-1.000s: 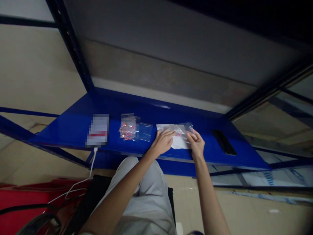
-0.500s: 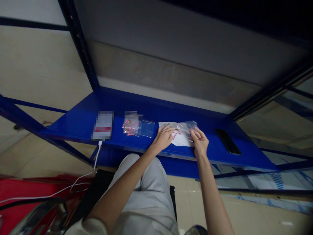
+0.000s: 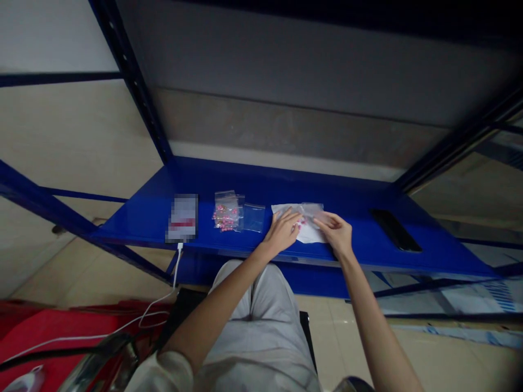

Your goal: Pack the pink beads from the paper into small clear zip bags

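On a sheet of white paper (image 3: 308,235), my left hand (image 3: 281,231) bends its fingers over a string of pink beads (image 3: 301,223) and seems to pinch it; the fingers hide most of the beads. My right hand (image 3: 338,231) grips the edge of a small clear plastic bag (image 3: 312,207) between thumb and fingers, right beside the beads. Left of the paper lies a flat clear zip bag (image 3: 254,218). Further left is a pile of zip bags with pink beads inside (image 3: 226,212).
A phone with a blurred screen (image 3: 182,218) lies at the left on the blue shelf (image 3: 229,174), a white cable (image 3: 176,267) running from it over the front edge. A black phone (image 3: 395,231) rests at the right. Blue uprights (image 3: 134,81) frame the shelf.
My right hand has shifted slightly inward with the clear bag, which now sits closer to my left fingers. Fewer pink beads show. The view has tilted a little.
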A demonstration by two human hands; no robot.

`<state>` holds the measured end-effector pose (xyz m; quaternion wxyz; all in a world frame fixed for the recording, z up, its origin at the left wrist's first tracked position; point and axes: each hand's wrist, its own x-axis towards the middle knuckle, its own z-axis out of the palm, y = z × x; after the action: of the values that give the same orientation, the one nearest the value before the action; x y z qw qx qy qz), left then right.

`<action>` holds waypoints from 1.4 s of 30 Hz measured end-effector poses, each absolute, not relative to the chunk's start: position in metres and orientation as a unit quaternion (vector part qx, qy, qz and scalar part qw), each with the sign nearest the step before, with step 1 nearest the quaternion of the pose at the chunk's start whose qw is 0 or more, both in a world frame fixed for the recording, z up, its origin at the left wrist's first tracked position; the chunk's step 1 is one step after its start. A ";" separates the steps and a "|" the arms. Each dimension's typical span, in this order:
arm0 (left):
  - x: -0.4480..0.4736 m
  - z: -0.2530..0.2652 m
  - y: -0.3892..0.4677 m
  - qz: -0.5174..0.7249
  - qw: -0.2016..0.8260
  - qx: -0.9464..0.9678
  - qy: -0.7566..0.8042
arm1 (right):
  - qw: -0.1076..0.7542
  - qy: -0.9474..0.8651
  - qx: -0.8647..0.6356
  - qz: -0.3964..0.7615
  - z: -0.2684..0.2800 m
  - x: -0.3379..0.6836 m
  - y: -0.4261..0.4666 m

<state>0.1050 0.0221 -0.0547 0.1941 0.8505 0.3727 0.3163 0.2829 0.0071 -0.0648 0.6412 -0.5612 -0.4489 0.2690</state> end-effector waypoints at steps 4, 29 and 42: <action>0.102 -0.052 0.021 0.344 0.189 0.848 0.355 | 0.617 -0.486 -0.572 0.235 -0.065 0.284 0.007; 0.101 -0.049 0.022 0.442 0.175 0.763 0.438 | 0.615 -0.525 -0.552 0.202 -0.066 0.288 0.004; 0.099 -0.047 0.017 0.448 0.175 0.754 0.447 | 0.632 -0.489 -0.561 0.214 -0.066 0.292 0.003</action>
<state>0.0991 0.0173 -0.0470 0.1753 0.7542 0.4469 0.4480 0.2921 0.0031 -0.0656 0.6323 -0.5611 -0.4895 0.2140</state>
